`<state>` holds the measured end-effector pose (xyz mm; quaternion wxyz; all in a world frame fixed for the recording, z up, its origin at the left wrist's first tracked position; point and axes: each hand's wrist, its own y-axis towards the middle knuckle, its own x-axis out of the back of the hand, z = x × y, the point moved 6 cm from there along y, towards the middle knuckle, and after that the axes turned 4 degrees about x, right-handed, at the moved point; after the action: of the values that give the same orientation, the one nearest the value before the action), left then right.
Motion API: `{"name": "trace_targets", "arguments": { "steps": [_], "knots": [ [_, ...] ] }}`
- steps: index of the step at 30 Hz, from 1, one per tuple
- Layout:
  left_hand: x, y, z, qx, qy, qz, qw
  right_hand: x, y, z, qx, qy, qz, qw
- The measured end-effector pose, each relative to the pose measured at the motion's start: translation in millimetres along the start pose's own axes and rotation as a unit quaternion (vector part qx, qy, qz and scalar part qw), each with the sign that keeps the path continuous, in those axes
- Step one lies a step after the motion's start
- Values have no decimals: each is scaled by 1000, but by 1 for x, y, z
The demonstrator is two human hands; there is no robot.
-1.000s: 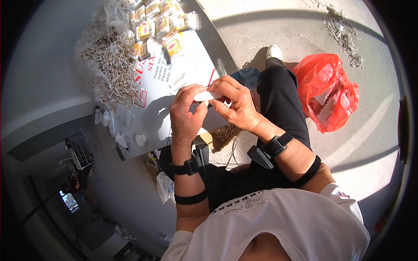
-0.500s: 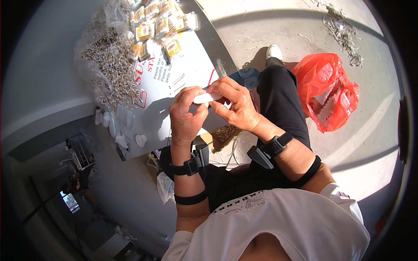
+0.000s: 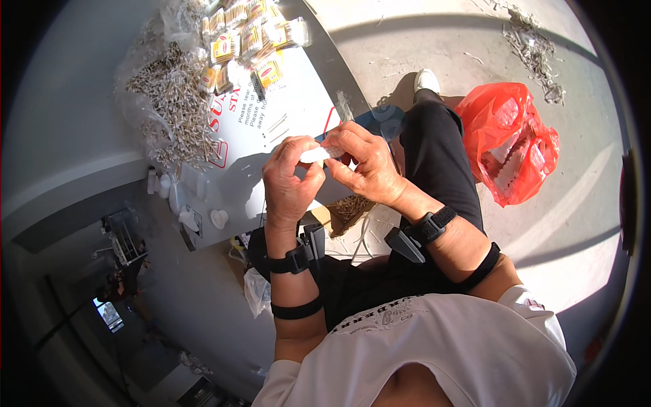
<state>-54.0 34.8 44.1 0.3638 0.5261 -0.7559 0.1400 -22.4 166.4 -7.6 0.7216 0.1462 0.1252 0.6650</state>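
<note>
Above the table's near edge, my two hands meet around a small bundle of cotton swabs [image 3: 313,154], its white tips facing up in a row. My left hand [image 3: 291,180] pinches its left end between thumb and fingers. The other end is held by my right hand [image 3: 369,166], whose fingers partly cover it. Beyond them, a big heap of loose cotton swabs [image 3: 178,108] spills from a clear plastic bag on the table's left. Several filled swab packs [image 3: 252,37] with yellow labels are piled beside the heap.
A white printed board covers the table [image 3: 245,197]. Loose swabs lie on it, and small white containers [image 3: 165,184] stand at its left edge. Below is a cardboard box [image 3: 346,210] of swabs. A red plastic bag [image 3: 525,159] sits right of my leg, with scraps [image 3: 532,54] on the floor.
My right hand has shifted very slightly at the bundle; both hands keep their hold in nearly the same place.
</note>
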Motion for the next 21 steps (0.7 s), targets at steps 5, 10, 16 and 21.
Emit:
{"name": "trace_targets", "arguments": {
  "steps": [5,10,16,21],
  "knots": [
    [0,0,0,-1,-2,-2,1000,-1,0,1,9,-14,1,1000],
    [0,-1,3,20,-1,7,1000,-1,0,1,3,-20,7,1000],
    [-1,0,2,10,4,5,1000,0,1,0,12,-13,-5,1000],
    [-1,1,-3,-28,14,-7,999,0,2,-1,2,20,-4,1000]
  ]
}}
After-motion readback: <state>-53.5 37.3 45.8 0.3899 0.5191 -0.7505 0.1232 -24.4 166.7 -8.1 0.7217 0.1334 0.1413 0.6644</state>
